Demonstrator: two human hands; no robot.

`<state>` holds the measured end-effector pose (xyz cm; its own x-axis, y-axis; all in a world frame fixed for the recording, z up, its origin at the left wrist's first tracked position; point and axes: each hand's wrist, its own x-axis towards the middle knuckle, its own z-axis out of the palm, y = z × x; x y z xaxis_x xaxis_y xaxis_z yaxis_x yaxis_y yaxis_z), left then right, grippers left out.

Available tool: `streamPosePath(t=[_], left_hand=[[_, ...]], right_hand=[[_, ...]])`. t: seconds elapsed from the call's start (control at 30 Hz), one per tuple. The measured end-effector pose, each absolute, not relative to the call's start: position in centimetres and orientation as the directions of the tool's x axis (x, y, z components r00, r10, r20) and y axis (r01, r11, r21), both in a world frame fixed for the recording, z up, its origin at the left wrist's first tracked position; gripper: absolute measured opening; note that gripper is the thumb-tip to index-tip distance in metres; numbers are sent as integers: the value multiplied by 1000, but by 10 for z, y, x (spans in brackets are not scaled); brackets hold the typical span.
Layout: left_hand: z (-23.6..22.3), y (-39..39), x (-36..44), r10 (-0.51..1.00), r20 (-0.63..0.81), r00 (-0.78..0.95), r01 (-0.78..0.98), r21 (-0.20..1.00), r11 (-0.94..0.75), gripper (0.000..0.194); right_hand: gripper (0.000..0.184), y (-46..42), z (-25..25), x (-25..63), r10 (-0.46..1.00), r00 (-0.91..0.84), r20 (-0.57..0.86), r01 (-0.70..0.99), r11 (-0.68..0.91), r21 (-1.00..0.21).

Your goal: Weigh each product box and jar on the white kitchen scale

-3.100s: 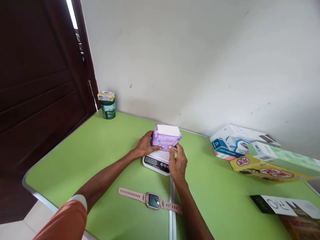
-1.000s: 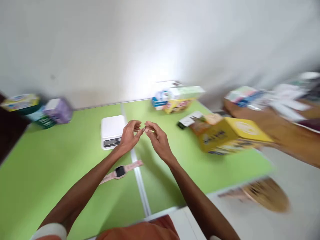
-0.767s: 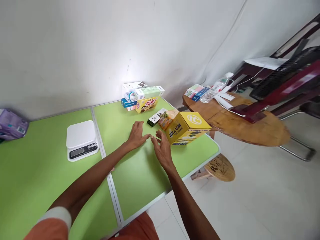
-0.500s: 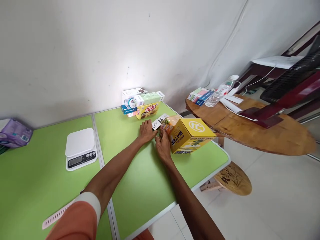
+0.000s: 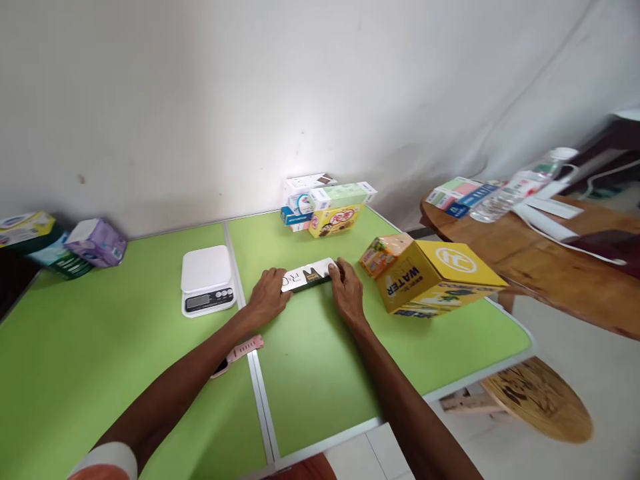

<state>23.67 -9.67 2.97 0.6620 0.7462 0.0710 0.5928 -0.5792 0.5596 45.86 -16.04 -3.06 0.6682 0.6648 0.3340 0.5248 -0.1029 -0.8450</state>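
A long narrow white and black box (image 5: 309, 274) is held level between both hands over the green table. My left hand (image 5: 269, 295) is closed on its left end, and my right hand (image 5: 347, 289) grips the right end with thumb and fingers. Left of the hands lies a white kitchen scale (image 5: 207, 277) with nothing on its platform. A pink-strapped smartwatch (image 5: 245, 348) is partly hidden behind my left forearm. To the right of my right hand, a yellow carton (image 5: 435, 277) stands beside a small orange packet (image 5: 383, 253).
Several boxes (image 5: 336, 219) are stacked by the wall. A purple tissue pack (image 5: 97, 243) and a green canister (image 5: 65, 260) stand far left. On the right are a wooden table (image 5: 595, 267) with a plastic bottle (image 5: 520, 190) and a low stool (image 5: 543, 397).
The purple pack was in my hands over the scale and now stands by the canister. My hands moved right, took hold of the narrow box and brought it left, away from the orange packet.
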Motion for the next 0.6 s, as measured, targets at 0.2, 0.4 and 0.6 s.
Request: streamPosePath(t=[0.2, 0.4, 0.6], left_hand=[[52, -96, 190, 803, 225, 552, 497, 684, -533, 40], [68, -42, 94, 844, 381, 378, 464, 711, -529, 51], [38, -11, 22, 892, 376, 251, 486, 748, -452, 54]], right_hand=[[72, -149, -4, 407, 678, 692, 247, 368, -37, -929], [67, -94, 31, 328, 778, 530, 338, 300, 202, -933], [72, -54, 18, 265, 861, 364, 356, 268, 269, -925]])
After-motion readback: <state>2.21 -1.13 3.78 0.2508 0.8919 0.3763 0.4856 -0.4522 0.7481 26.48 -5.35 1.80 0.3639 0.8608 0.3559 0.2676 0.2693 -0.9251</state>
